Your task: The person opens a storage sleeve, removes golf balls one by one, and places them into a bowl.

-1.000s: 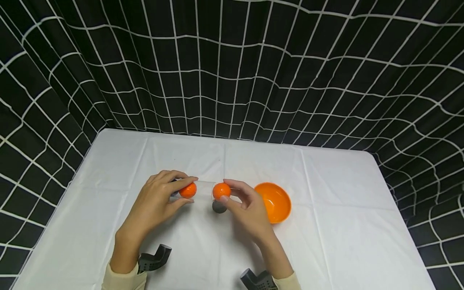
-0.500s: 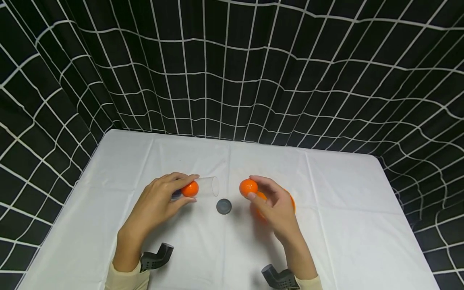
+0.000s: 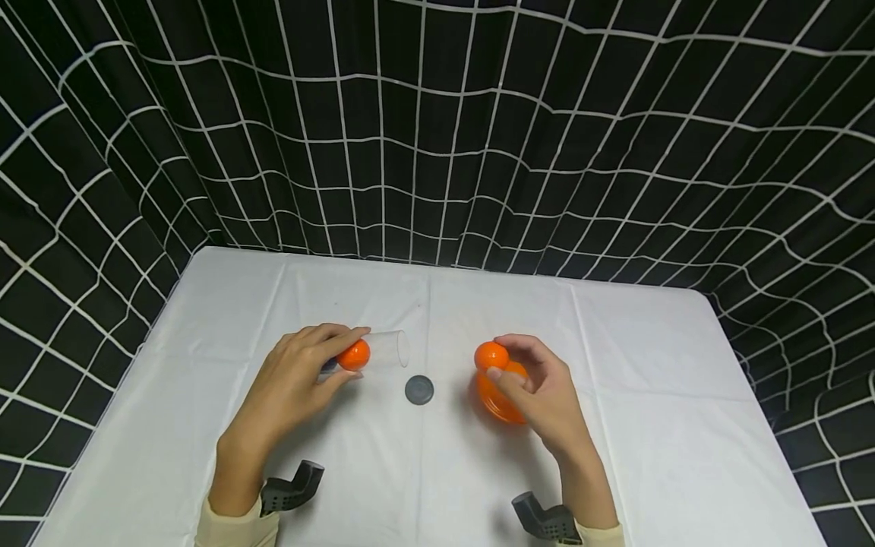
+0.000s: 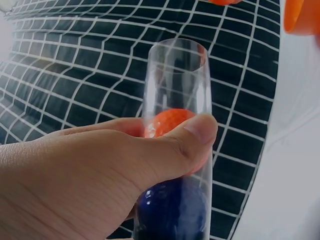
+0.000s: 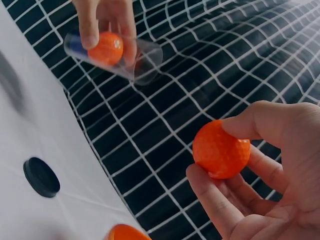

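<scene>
Black backdrop (image 3: 437, 140): hangs behind the scene and along both sides, ruled all over with a white grid.
Counter (image 3: 656, 346): covered by a white cloth (image 3: 328, 471) with long fold creases, its far edge close to the backdrop.
Left hand (image 3: 290, 380): gripping a clear tube (image 3: 386, 349), its thumb lying across the near wall and its fingers on the far side.
Right hand (image 3: 547, 395): pinching a free orange ball (image 3: 491, 356) between thumb and fingers, with the palm side partly turned toward the tube.
Clear tube: tipped onto its side, open rim pointing at the right hand; I can't tell whether it touches the cloth.
Orange bowl (image 3: 494, 408): right beneath the right hand and partly hidden by it, so I can't see what it holds.
Free orange ball: in the right hand's pinch, well apart from the tube's rim.
Enclosed orange ball (image 4: 172, 120): inside the tube, level with the left thumb.
Blue ball (image 4: 172, 210): also inside, just behind the enclosed orange ball, farther from the rim.
Dark round cap (image 3: 419, 390): flat on the cloth, between the two hands.
</scene>
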Available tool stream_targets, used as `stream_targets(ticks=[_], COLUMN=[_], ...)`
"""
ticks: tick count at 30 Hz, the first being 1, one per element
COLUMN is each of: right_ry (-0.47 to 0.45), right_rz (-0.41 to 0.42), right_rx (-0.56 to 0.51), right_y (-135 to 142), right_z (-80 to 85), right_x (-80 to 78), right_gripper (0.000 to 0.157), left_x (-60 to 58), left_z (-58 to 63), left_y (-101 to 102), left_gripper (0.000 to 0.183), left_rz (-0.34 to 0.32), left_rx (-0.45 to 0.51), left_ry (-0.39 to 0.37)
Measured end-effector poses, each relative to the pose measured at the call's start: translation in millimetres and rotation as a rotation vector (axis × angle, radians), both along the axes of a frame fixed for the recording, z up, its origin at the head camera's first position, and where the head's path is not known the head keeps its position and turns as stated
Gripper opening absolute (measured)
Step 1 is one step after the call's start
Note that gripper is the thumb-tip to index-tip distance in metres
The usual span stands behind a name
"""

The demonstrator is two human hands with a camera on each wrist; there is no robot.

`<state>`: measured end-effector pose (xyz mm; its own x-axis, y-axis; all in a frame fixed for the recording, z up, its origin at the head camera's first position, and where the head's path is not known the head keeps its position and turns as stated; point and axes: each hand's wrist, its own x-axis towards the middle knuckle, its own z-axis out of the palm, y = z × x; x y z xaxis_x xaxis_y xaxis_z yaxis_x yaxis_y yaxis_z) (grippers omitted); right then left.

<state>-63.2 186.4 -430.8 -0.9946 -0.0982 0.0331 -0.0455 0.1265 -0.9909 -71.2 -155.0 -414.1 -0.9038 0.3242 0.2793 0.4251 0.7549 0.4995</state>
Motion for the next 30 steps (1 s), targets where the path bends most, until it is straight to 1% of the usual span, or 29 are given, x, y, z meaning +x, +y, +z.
stream_targets(ticks=[8, 13, 17, 22, 27, 30], right_ry=[-0.001, 0.008, 0.029, 0.026, 0.025, 0.039], right_rz=[-0.026, -0.026, -0.033, -0.054, -0.052, -0.055], right_rx=[0.032, 0.062, 0.1, 0.146, 0.155, 0.18], right_y=[10.8, 15.5, 18.1, 22.2, 25.6, 27.1], right_z=[-4.8, -7.6, -8.8, -10.3, -12.4, -13.6], right_x=[-1.6, -2.0, -2.4, -3.0, -3.6, -4.1], right_gripper=[0.039, 0.04, 0.04, 0.04, 0.04, 0.04], left_x=[-0.1, -0.3, -0.4, 0.1, 0.4, 0.3], left_z=[0.0, -0.2, 0.0, -0.1, 0.2, 0.0], left_y=[-0.3, -0.1, 0.2, 0.2, 0.0, -0.1], left_gripper=[0.055, 0.055, 0.054, 0.053, 0.053, 0.053], left_rz=[0.007, 0.009, 0.013, 0.015, 0.018, 0.021], left_rx=[-0.008, -0.009, -0.017, -0.018, -0.015, -0.016], left_ry=[0.005, 0.002, 0.001, 0.0, -0.005, -0.007])
